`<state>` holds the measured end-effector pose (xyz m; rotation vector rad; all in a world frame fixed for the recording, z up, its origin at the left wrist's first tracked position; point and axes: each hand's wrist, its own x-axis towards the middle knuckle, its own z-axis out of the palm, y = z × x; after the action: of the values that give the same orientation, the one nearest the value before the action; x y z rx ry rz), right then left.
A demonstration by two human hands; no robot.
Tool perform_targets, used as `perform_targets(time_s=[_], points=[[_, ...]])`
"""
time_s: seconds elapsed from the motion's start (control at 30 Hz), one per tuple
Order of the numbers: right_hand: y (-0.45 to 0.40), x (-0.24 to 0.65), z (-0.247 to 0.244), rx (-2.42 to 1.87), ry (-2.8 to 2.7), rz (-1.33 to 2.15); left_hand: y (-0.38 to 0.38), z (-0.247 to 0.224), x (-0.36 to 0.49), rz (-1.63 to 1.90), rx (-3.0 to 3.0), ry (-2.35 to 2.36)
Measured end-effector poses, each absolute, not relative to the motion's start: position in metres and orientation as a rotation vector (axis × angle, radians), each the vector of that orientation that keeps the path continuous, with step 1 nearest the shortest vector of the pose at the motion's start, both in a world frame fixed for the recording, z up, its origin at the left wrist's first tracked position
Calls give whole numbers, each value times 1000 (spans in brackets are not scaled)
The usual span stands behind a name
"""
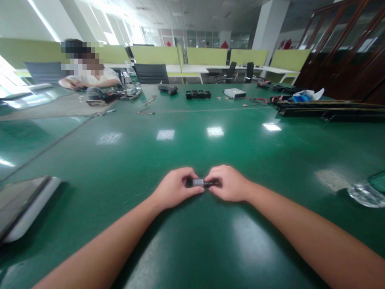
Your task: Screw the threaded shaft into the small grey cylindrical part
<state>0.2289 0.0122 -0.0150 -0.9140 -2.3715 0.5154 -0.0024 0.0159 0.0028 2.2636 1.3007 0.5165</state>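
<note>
Near the middle of the green table [186, 148], a small cylindrical object [198, 183] with a silvery-grey middle and dark ends lies sideways between my hands. My left hand [177, 186] is closed around its left part, thumb and fingers pinching it. On the other side my right hand [227, 183] pinches the dark, narrower right end with its fingertips. The fingertips of both hands are almost touching. Fine detail of the object is blurred, and its ends are partly hidden by my fingers.
A device with a pale edge [39, 208] lies at the left. A clear glass object [367, 195] is at the right edge. Black blocks [198, 94], a white box [235, 93], cables and dark strips [331, 109] line the far side. A person [90, 76] sits at far left.
</note>
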Motion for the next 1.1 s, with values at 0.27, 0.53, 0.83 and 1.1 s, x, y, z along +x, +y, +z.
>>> perform_targets(time_s=[0.27,0.53,0.83,1.1], points=[[12,230,-13,-919,-2374,531,15,4,-2,517,2259,1306],[14,231,-14,-925,-2377,552,15,2,-2,520,2258,1292],[13,233,-14,-925,-2377,558,15,2,-3,528,2254,1297],[12,234,-11,-938,-2387,543,15,1,-3,519,2255,1299]])
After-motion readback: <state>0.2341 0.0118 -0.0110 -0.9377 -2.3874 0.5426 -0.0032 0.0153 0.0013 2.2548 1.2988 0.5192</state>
